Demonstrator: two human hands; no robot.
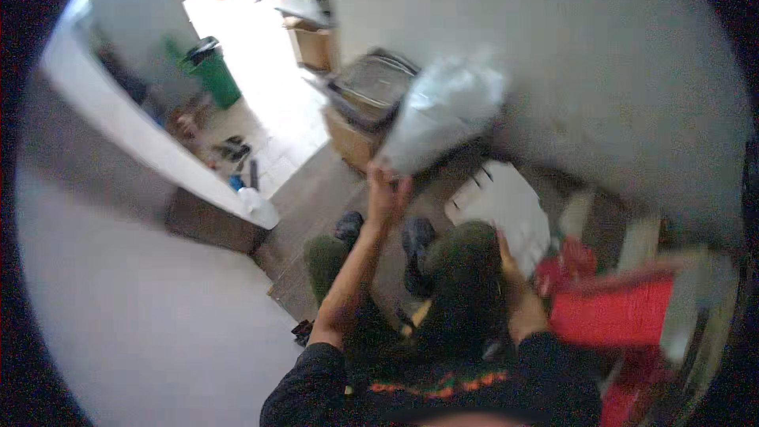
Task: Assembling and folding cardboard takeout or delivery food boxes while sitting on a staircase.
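My left hand (387,192) reaches forward past my knees. Its thumb stands apart from the curled fingers, and I see nothing held between them. Just beyond the fingertips is the lower end of a bulging translucent plastic bag (451,107); whether they touch it I cannot tell. My right hand (507,259) is low beside my right knee, next to a flat white piece (514,205) with dark slots near its edge. The leg and blur partly hide its fingers, so its grip is unclear.
A lidded container (375,79) sits on a cardboard box (352,140) by the doorway. Red fabric-like items (613,312) and pale boards lie at my right. A white partition (158,269) runs along my left. A green bin (212,75) stands beyond it.
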